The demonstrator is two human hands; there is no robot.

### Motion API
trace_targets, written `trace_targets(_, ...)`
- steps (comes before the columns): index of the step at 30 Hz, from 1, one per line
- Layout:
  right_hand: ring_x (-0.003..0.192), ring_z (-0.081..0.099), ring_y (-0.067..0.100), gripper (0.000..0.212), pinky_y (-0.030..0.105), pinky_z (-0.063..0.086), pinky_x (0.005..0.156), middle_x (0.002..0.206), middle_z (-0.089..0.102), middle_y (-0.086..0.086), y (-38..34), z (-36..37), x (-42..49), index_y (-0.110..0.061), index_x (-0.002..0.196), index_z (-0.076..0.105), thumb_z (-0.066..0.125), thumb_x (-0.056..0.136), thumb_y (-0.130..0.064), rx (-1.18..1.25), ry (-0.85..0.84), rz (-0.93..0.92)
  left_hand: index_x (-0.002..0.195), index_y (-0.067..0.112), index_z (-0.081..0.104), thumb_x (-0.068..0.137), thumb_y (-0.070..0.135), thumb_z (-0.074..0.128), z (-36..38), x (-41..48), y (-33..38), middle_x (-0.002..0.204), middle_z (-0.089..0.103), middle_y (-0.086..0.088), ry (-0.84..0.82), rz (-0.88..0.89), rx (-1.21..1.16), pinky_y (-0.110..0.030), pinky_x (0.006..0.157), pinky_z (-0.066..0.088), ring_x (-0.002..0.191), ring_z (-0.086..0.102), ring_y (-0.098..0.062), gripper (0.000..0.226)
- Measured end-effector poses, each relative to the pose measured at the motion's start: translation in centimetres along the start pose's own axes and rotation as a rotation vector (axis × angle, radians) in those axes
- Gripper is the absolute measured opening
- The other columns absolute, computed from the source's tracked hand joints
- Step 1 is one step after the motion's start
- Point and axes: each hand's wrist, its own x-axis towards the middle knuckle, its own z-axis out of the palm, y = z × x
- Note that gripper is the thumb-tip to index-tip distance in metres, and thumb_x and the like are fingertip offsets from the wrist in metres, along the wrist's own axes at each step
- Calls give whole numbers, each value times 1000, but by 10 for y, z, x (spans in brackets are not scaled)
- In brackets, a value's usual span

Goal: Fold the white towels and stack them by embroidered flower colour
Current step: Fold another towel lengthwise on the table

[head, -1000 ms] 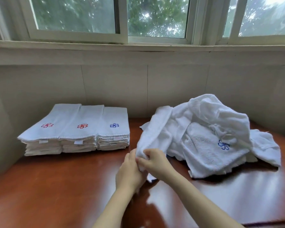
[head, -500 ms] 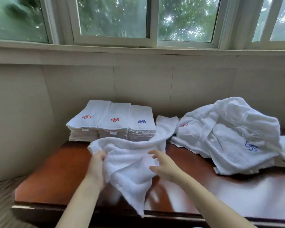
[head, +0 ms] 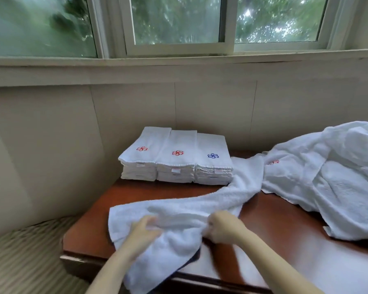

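On reddish-brown wooden table [head: 274,225]: three folded white-towel stacks [head: 175,160] done; crumpled white towel heap [head: 327,177] remaining; one unfolded white terry towel [head: 179,209] at front, gripped by left hand [head: 143,231] and right hand [head: 222,229].

A towel [head: 189,209] lies spread over the near left part of the worktop [head: 285,225]. Its near edge hangs over the front rim and its far end trails back just beside the right stack [head: 212,166] to the pile [head: 327,179] of loose towels. The left hand [head: 143,231] grips bunched cloth near the front; the right hand [head: 222,227], curled in a fist, pinches a fold close by. Three stacks stand touching along the wall [head: 200,107]: the left stack [head: 143,158] and middle stack [head: 176,162] bear red embroidery on top, the right stack blue. A red flower [head: 274,162] shows at the pile's left edge. A window [head: 179,22] runs above
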Motion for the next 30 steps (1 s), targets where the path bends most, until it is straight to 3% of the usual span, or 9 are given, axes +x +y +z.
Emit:
trace_targets(2, 56, 43, 10, 33, 30, 32, 55, 62, 48, 0, -17, -7, -17, -13, 62, 49, 62, 85, -34, 215, -241, -187, 135, 24, 42, 90, 21, 54, 17, 6, 6, 134, 32, -8, 51, 13, 209, -28, 85, 42, 108, 49, -24, 48)
trace_targets(4, 63, 59, -3, 20, 23, 45, 68, 76, 64, -10, -30, -12, -37, -20, 83, 67, 60, 88, -39, 525, -524, -242, 140, 31, 36, 87, 17, 52, 23, 10, 15, 136, 25, -9, 165, -12, 305, -29, 82, 44, 109, 51, -30, 57)
trace_targets(6, 76, 68, 2, 19, 20, 51, 78, 92, 71, -10, -28, -17, -48, -25, 97, 71, 56, 92, -35, 753, -585, -208, 140, 36, 34, 84, 11, 48, 24, 14, 17, 142, 13, -9, 203, -2, 385, -29, 82, 44, 110, 51, -33, 63)
trace_targets(10, 88, 64, 15, 22, 25, 50, 84, 95, 70, -2, -8, -21, -40, -12, 101, 69, 49, 92, -16, 482, -5, -51, 118, 27, 56, 91, 14, 46, 14, 21, 13, 148, 14, -8, 268, 64, 410, -29, 78, 45, 102, 56, -30, 32)
trace_targets(14, 110, 51, 22, 35, 30, 41, 86, 120, 54, 2, 3, 0, -26, -17, 126, 49, 49, 92, -25, 79, 140, 1, 99, 15, 58, 95, 13, 48, -3, 27, 22, 117, 54, -6, 426, 241, 282, -30, 66, 35, 87, 53, -24, 11)
trace_targets(17, 85, 59, 30, 35, 37, 45, 74, 94, 58, 6, -2, 7, -16, -13, 99, 59, 73, 70, -25, -168, 397, 112, 86, 13, 45, 95, 8, 41, -7, 22, 46, 75, 58, -11, 548, 387, 151, -37, 59, 33, 71, 50, -31, 11)
trace_targets(20, 51, 56, 29, 35, 38, 50, 57, 59, 55, 5, 1, -8, -5, -13, 64, 62, 80, 37, -2, -300, 651, 184, 85, 11, 43, 94, 6, 42, -18, 12, 79, 74, 58, -14, 681, 566, 90, -30, 62, 24, 72, 50, -32, 10)
trace_targets(26, 52, 55, 33, 32, 47, 54, 66, 59, 54, 11, 29, -83, 7, -4, 73, 61, 66, 46, 14, -280, 893, 338, 90, -7, 53, 87, 11, 41, -70, -1, 140, 86, 63, -28, 886, 840, 127, -34, 68, 32, 79, 57, -41, 23)
trace_targets(30, 77, 58, 34, 26, 36, 35, 69, 81, 61, 14, 50, -138, 8, -4, 93, 54, 47, 72, 10, -226, 874, 391, 96, -3, 52, 89, 19, 40, -104, 0, 164, 86, 61, -28, 976, 822, 173, -41, 69, 38, 80, 56, -43, 26)
